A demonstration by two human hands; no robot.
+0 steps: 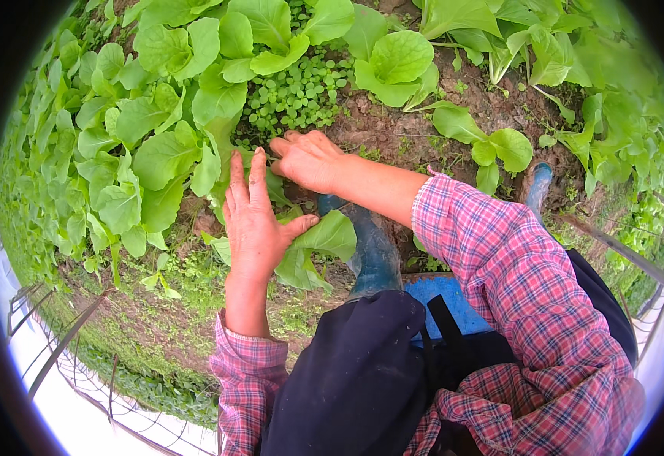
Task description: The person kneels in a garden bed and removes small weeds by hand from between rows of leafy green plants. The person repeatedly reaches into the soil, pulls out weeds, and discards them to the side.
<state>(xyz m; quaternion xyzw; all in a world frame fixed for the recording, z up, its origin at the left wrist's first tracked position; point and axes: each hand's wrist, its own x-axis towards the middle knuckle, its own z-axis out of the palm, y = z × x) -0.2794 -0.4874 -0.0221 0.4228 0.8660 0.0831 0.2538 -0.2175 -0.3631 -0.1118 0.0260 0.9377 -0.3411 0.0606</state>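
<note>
My left hand (253, 219) lies over the leaves of a leafy green plant (326, 236), with its fingers straight and the thumb spread out to the right. Its palm side is hidden. Just right of those fingertips is my right hand (307, 159), its fingers bent down at the base of the leaves, beside a patch of small round-leaved weeds (297, 91). Leaves and the hand itself cover the right fingertips, so whether they grip anything does not show. Both hands have soil on the fingers.
Dense leafy greens (166, 154) grow at the left, and more (554, 57) at the upper right. Bare brown soil (372, 122) shows between them. A blue rubber boot (374, 256) stands below my right forearm, near a blue surface (446, 302). Thin rods (628, 251) cross the lower right side.
</note>
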